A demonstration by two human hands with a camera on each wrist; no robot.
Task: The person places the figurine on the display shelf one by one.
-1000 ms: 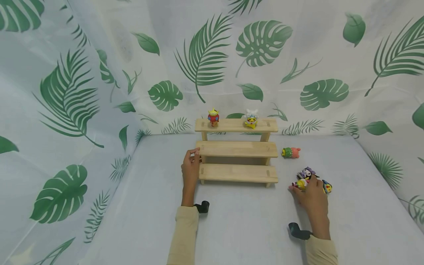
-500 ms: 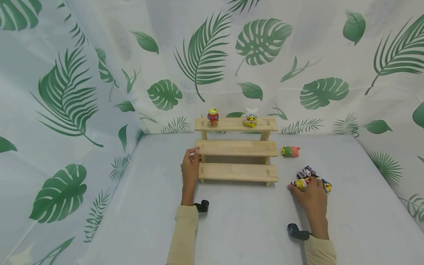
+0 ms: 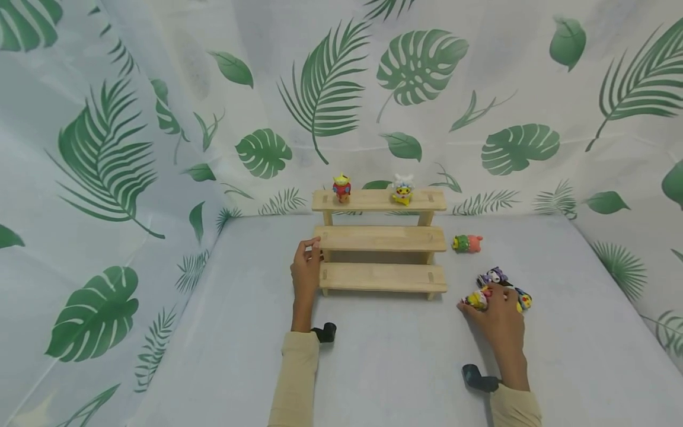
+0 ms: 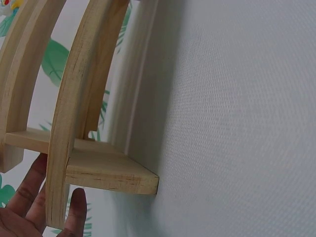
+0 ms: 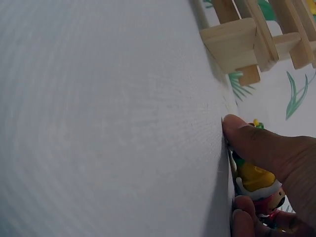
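A three-tier wooden display shelf (image 3: 381, 239) stands in the middle of the head view. My left hand (image 3: 306, 276) holds its left side by the middle tier, with the plank between thumb and fingers in the left wrist view. Right of the shelf, my right hand (image 3: 501, 326) pinches a small toy figurine (image 3: 476, 300) with yellow and pink-red parts, lying low at the tabletop. The right wrist view shows its yellow body (image 5: 254, 177) between thumb and fingers, partly hidden. Just beyond that hand lie a purple-and-white figurine (image 3: 492, 276) and a blue-and-yellow figurine (image 3: 525, 299).
On the top tier stand a red figurine (image 3: 341, 188) with a yellow-green head and a yellow figurine (image 3: 402, 193) in a white fluffy hat. A green-and-pink figurine (image 3: 467, 244) lies right of the shelf. Leaf-printed cloth (image 3: 341, 107) rises behind the white tabletop (image 3: 395, 356).
My right hand has shifted slightly left with the yellow and pink-red figurine, away from the blue-and-yellow one. The left hand keeps its place on the shelf.
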